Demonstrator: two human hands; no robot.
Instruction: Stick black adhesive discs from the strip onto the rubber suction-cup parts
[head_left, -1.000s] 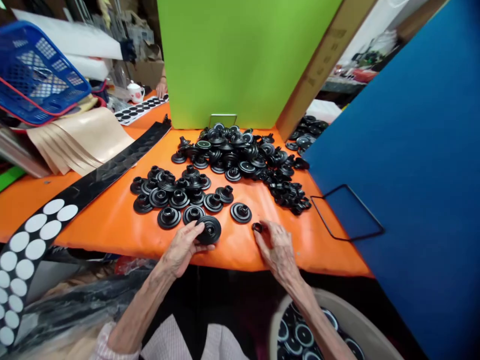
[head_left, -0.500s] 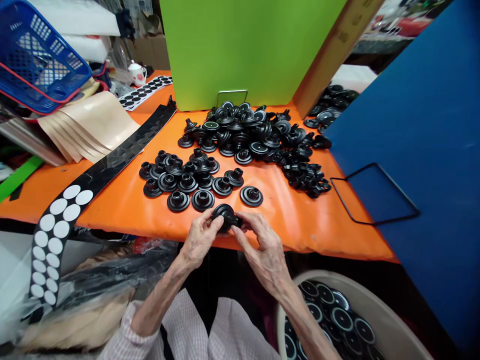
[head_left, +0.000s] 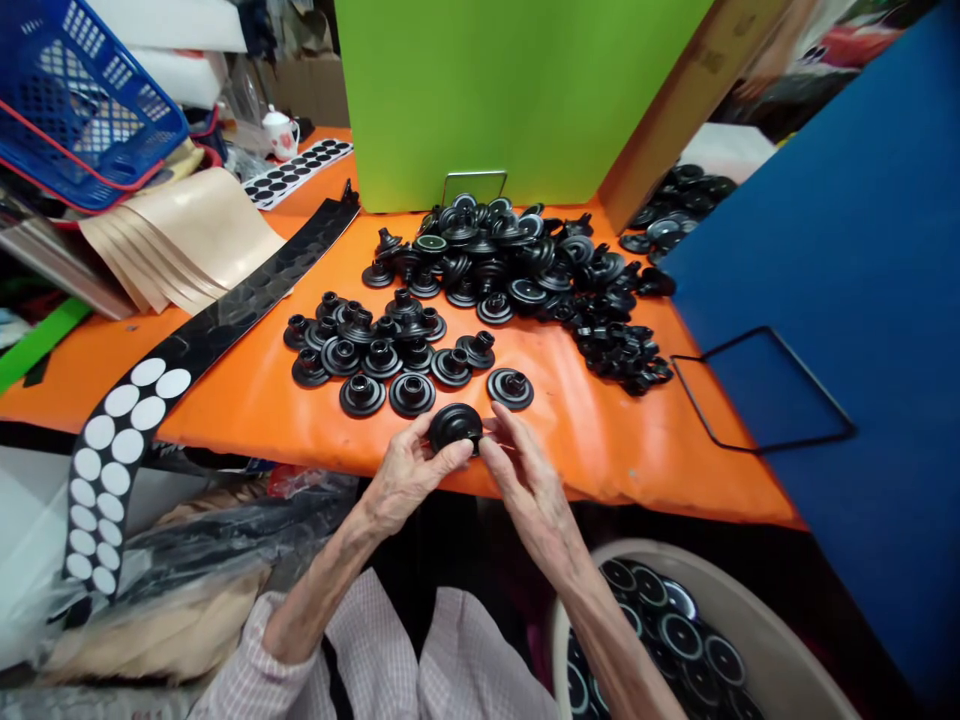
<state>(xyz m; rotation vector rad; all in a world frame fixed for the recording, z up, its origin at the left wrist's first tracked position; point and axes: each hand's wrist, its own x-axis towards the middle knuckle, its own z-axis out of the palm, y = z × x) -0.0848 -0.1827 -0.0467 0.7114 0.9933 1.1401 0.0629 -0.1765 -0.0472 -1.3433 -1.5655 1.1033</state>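
Note:
Just above the table's front edge, a black stepped plastic disc [head_left: 455, 426] is held tilted between both hands, its broad round side showing. My left hand [head_left: 409, 468] is closed on it, thumb at its lower rim and fingers at its left side. At the disc's right rim, the fingertips of my right hand [head_left: 525, 480] pinch its edge; any smaller piece between them is hidden. Close beyond the hands stand several like discs [head_left: 412, 394] with stubs upward, one [head_left: 510, 388] apart on the right.
Behind lies a heap of black discs [head_left: 480, 245], with small black clip-like pieces [head_left: 622, 355] to its right. A tub [head_left: 660, 555] of discs is below right. Green [head_left: 510, 90] and blue panels [head_left: 847, 300] border the orange table [head_left: 300, 430]. A sticker strip [head_left: 187, 350] hangs left.
The held disc has turned so more of its round face shows. The right fingers have shifted around its right rim, and the small dark piece seen there earlier is now hidden. The view has shifted slightly.

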